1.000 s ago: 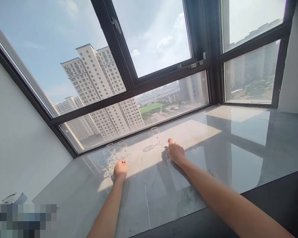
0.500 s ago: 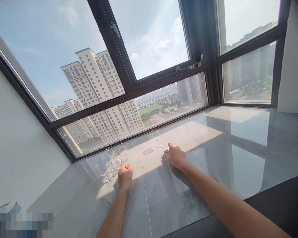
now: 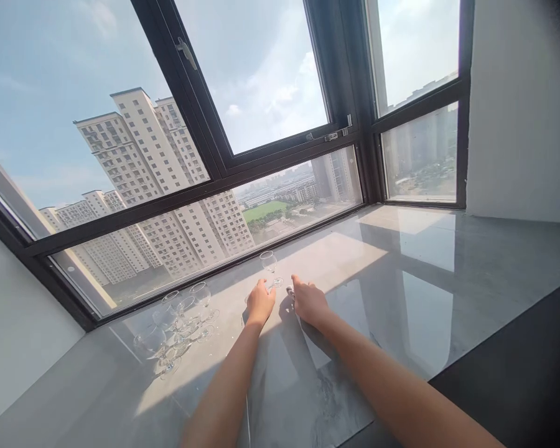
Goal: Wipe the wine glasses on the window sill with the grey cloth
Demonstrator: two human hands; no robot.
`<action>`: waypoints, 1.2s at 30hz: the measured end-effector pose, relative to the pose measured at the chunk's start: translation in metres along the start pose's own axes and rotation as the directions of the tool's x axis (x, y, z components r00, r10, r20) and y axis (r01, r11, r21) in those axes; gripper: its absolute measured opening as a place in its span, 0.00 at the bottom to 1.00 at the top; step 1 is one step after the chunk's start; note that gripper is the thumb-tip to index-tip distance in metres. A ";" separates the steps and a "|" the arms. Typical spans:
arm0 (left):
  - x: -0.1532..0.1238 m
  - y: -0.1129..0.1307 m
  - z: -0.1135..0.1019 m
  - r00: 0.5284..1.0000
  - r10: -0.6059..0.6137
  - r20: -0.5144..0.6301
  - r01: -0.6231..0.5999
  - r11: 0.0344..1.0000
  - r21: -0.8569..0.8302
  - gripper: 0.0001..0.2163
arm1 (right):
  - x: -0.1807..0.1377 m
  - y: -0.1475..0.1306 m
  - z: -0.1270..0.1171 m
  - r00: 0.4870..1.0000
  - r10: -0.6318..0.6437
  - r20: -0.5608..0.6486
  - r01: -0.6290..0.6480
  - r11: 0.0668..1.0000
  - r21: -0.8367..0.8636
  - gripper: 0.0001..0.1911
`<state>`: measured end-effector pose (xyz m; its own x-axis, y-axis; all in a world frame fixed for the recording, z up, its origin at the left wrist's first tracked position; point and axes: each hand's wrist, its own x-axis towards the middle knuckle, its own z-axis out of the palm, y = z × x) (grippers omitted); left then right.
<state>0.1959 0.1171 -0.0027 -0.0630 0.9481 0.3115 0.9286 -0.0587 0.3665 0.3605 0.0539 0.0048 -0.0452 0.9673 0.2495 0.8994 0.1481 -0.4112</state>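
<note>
A single clear wine glass (image 3: 269, 266) stands upright on the grey marble window sill (image 3: 401, 280), in sunlight close to the window. My left hand (image 3: 260, 303) lies just before its foot, fingers stretched toward it and loosely apart, touching or nearly touching the base. My right hand (image 3: 308, 301) rests on the sill to the glass's right, fingers curled over something small and dark that I cannot make out. A cluster of several more clear wine glasses (image 3: 180, 320) stands to the left, apart from both hands.
The black window frame (image 3: 242, 168) runs along the back of the sill, with tall buildings beyond. A white wall (image 3: 518, 112) closes the right end. The sill's dark front edge (image 3: 504, 386) is at the lower right.
My left hand has left the cluster of glasses and moved right to the single glass, going from a fist to looser fingers. The view has swung right. The right hand stays put.
</note>
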 end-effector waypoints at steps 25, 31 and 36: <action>0.040 0.002 0.026 0.992 -0.082 0.093 0.081 0.997 0.008 0.29 | 0.012 0.007 0.008 0.998 -0.033 -0.050 0.031 0.999 -0.030 0.13; 0.039 0.004 0.022 0.991 -0.061 0.123 0.062 0.998 -0.006 0.26 | 0.010 0.008 0.001 0.998 -0.059 0.007 0.059 0.998 -0.007 0.13; 0.041 0.002 0.022 0.987 -0.075 0.145 0.078 0.997 -0.015 0.18 | 0.012 0.009 0.002 0.997 -0.060 -0.044 0.060 0.998 0.011 0.13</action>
<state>0.2029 0.1626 -0.0082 -0.0783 0.9852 0.1525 0.9153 0.0104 0.4026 0.3669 0.0671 0.0019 -0.0795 0.9467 0.3121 0.8901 0.2083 -0.4053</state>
